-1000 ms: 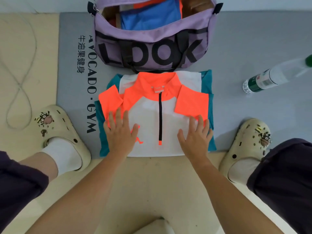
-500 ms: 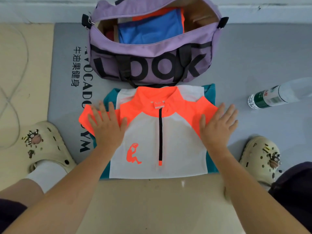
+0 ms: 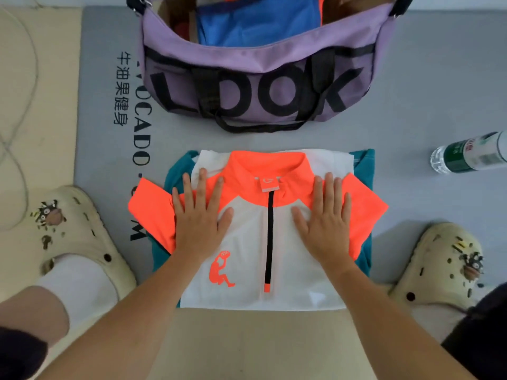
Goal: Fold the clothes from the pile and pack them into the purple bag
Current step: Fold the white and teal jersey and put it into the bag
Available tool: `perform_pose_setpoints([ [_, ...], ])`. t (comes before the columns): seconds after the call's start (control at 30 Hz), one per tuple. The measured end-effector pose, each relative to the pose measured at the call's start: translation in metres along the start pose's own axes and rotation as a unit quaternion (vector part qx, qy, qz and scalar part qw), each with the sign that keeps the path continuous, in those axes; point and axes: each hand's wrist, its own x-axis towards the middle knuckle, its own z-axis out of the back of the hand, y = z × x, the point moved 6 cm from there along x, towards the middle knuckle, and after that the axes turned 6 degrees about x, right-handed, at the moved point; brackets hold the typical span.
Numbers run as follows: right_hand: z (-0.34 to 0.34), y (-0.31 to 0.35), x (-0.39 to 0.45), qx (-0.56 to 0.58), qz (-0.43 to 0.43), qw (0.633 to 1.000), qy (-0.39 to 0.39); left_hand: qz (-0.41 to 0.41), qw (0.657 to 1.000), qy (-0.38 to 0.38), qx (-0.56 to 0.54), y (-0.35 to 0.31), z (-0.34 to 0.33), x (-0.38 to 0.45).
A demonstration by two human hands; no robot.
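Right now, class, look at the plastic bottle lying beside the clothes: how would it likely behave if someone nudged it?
The bottle lies on its side on the grey mat, so a nudge would probably set it rolling. It looks clear and thin-walled, so likely light, though how full it is cannot be told. Nothing touches it, so nothing would stop it.

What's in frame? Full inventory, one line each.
purple bag: 1, purple with black lettering, top centre, open
blue garment: 1, blue, inside bag
orange-white top: 1, centre, on the teal garment
teal garment: 1, teal, under the top
mat: 1, grey, beneath bag and clothes
water bottle: 1, clear with green label, lying right
cord: 1, thin, floor left
clogs: 2, cream, left and right
left hand: flat on top
right hand: flat on top
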Motion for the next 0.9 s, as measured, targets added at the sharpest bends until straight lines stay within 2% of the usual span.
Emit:
perform_pose_setpoints([
  [0.1, 0.004, 0.001, -0.019, 0.012, -0.002, 1.0, -0.002, 0.007, 1.0, 0.008, -0.005, -0.006, 0.005, -0.017],
  [0.23, 0.026, 0.007, -0.01, 0.071, -0.037, 0.996, -0.049, 0.096, 0.994, -0.043, -0.04, 0.002, 0.032, -0.002],
  [0.33, 0.049, 0.01, 0.024, 0.09, -0.01, 0.993, -0.082, 0.06, 0.99, -0.066, -0.105, 0.012, 0.056, 0.041],
  [0.43, 0.056, 0.009, 0.063, 0.111, 0.02, 0.994, 0.01, 0.002, 0.996, 0.019, -0.082, 0.017, 0.063, 0.079],
  [0.5, 0.054, 0.008, 0.082, 0.072, 0.03, 0.995, 0.064, 0.009, 0.994, 0.088, -0.07, 0.022, 0.063, 0.095],
  [0.6, 0.051, 0.006, 0.099, 0.029, 0.028, 0.994, 0.1, 0.007, 0.987, 0.16, -0.02, 0.032, 0.062, 0.107],
  [0.63, 0.05, 0.006, 0.103, 0.023, 0.023, 0.993, 0.115, 0.01, 0.984, 0.171, -0.041, 0.037, 0.063, 0.109],
  [0.73, 0.046, 0.005, 0.111, 0.01, 0.019, 0.987, 0.156, 0.016, 0.961, 0.176, -0.21, 0.049, 0.068, 0.111],
  [0.8, 0.046, 0.003, 0.112, 0.052, 0.016, 0.985, 0.165, 0.028, 0.941, 0.177, -0.286, 0.058, 0.07, 0.11],
  [0.9, 0.05, -0.004, 0.111, 0.124, -0.006, 0.978, 0.166, 0.0, 0.962, 0.173, -0.21, 0.069, 0.069, 0.109],
])
